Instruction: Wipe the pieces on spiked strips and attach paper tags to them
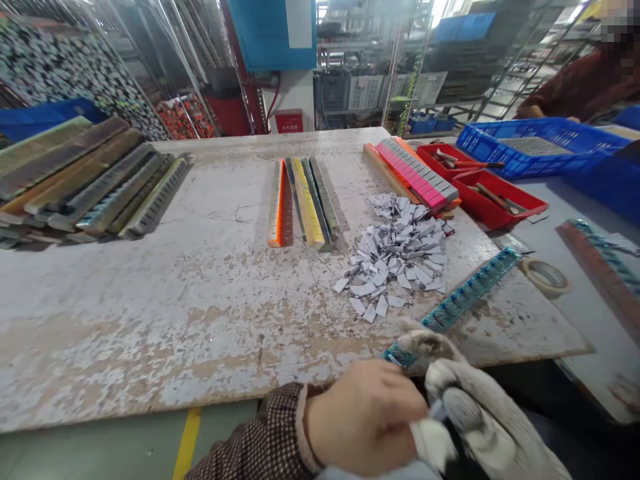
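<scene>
My bare left hand [367,417], in a checked sleeve, is closed at the table's front edge. Its fingertips meet a white, cloth-like piece [434,441] beside my right hand; blur hides what they grip. My right hand [475,407] wears a white knitted glove, its fingers curled, and whatever lies within them is hidden. One gloved finger crosses the near end of a glittery teal bar [470,287] with dark slots along it. The bar lies slantwise on the table's right corner. Just beyond it spreads a heap of small white tags [395,250].
Slotted bars [303,203] lie mid-table, and a pile of more bars [95,180] is at left. Pink and grey bars [415,173] stand behind the tags. At right are red trays [500,200], a blue crate [530,143], and a tape roll [545,275]. Another person [575,83] is beyond.
</scene>
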Demonstrator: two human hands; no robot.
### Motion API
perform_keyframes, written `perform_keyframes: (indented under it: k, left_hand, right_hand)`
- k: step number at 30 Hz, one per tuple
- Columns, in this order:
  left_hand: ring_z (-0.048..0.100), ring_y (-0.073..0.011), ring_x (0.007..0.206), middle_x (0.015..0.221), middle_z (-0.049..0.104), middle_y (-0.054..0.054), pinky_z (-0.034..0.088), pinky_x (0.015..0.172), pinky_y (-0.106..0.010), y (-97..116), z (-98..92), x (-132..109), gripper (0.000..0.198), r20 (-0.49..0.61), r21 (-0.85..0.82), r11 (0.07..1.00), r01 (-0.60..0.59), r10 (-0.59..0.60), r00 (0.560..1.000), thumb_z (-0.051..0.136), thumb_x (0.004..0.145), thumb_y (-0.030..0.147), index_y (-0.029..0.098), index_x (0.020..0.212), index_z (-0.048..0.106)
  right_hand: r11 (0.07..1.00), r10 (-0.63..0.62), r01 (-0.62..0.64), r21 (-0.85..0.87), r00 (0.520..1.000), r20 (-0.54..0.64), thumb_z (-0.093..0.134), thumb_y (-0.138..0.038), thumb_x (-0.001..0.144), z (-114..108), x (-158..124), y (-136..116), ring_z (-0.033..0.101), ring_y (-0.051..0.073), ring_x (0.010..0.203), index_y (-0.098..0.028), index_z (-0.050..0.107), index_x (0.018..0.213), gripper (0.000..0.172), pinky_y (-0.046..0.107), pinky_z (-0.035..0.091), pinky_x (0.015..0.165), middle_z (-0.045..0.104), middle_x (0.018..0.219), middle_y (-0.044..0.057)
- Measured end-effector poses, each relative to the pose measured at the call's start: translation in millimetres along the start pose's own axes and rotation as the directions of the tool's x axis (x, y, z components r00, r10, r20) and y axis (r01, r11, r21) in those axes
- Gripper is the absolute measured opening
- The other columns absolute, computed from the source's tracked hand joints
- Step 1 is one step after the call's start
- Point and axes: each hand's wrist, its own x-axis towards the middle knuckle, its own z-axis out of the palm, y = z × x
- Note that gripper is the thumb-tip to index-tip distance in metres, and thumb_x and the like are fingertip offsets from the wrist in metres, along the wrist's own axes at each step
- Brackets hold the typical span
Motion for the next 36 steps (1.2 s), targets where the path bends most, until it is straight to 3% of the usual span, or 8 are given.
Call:
perform_keyframes:
  k: [3,8,16,18,21,24,28,36]
  left_hand:
    - [0.055,-0.0160,0.064,0.065,0.058,-0.001,0.048,0.069,-0.029,3,7.6,-2,0.035,-0.001,-0.011,0.996,-0.088,0.088,0.996,0.043,0.101,0.031,0.025,0.068,0.034]
    - [0.046,-0.0143,0.057,0.059,0.050,0.001,0.032,0.055,-0.029,-7,19.1,-5,0.048,-0.424,0.201,0.937,0.286,-0.179,0.888,0.046,0.104,0.047,0.022,0.065,0.033]
    - [0.054,-0.0155,0.064,0.065,0.058,-0.002,0.044,0.064,-0.029,-21,12.2,-7,0.037,-0.123,0.186,0.976,0.109,-0.087,0.989,0.051,0.101,0.039,0.022,0.068,0.048]
    - [0.060,-0.0177,0.073,0.075,0.065,-0.002,0.046,0.068,-0.030,-32,-0.4,-1,0.022,-0.134,0.333,0.914,0.231,-0.197,0.971,0.062,0.095,0.036,0.021,0.080,0.058]
    - [0.064,-0.0261,0.092,0.096,0.069,-0.008,0.051,0.080,-0.038,-52,-18.3,12,0.016,-0.253,0.605,0.652,0.458,-0.388,0.886,0.070,0.090,0.029,0.017,0.099,0.063]
    - [0.063,-0.0310,0.098,0.100,0.067,-0.013,0.052,0.084,-0.043,-67,-24.0,26,0.019,-0.270,0.722,0.492,0.486,-0.446,0.853,0.069,0.090,0.028,0.013,0.098,0.062]
    - [0.063,-0.0321,0.100,0.101,0.066,-0.014,0.053,0.085,-0.044,-78,-18.0,36,0.022,-0.238,0.732,0.489,0.475,-0.470,0.850,0.068,0.092,0.032,0.012,0.100,0.061]
    - [0.065,-0.0295,0.097,0.100,0.070,-0.012,0.052,0.087,-0.043,-85,-15.5,36,0.010,-0.248,0.639,0.575,0.511,-0.475,0.844,0.064,0.090,0.022,0.016,0.096,0.059]
  right_hand:
    - [0.999,0.030,-0.030,-0.014,0.999,0.019,0.060,-0.042,0.094,-1,-9,-2,0.074,0.029,0.088,-0.031,0.068,0.092,0.014,0.038,0.066,0.073,0.073,0.087,0.004]
    - [0.996,0.051,-0.058,-0.062,0.992,-0.112,0.057,-0.039,0.095,14,-13,0,0.071,0.033,0.108,-0.033,0.065,0.112,0.020,0.044,0.066,0.082,0.071,0.119,0.009]
    - [0.999,0.027,-0.027,-0.031,0.999,0.019,0.044,-0.028,0.101,17,2,7,0.074,0.027,0.091,-0.029,0.062,0.124,0.028,0.037,0.067,0.067,0.073,0.114,0.011]
    - [0.988,0.005,-0.010,-0.156,0.999,-0.032,0.048,-0.026,0.100,9,4,14,0.073,0.030,0.102,-0.029,0.066,0.114,0.023,0.041,0.067,0.073,0.071,0.123,0.012]
    - [0.929,-0.094,0.067,-0.365,0.994,-0.055,0.057,-0.025,0.095,3,7,25,0.066,0.034,0.121,-0.029,0.067,0.097,0.010,0.054,0.060,0.096,0.072,0.121,0.009]
    - [0.832,-0.190,0.188,-0.522,0.981,0.050,0.067,-0.021,0.089,7,13,31,0.057,0.035,0.133,-0.026,0.065,0.090,0.005,0.062,0.042,0.116,0.072,0.118,0.007]
    - [0.713,-0.220,0.300,-0.633,0.954,0.204,0.066,-0.019,0.087,13,21,31,0.059,0.033,0.129,-0.022,0.065,0.091,0.005,0.060,0.039,0.118,0.072,0.113,0.009]
    - [0.751,-0.236,0.350,-0.560,0.934,0.268,0.055,-0.014,0.089,21,32,38,0.062,0.030,0.121,-0.020,0.064,0.091,0.012,0.057,0.047,0.111,0.070,0.101,0.010]
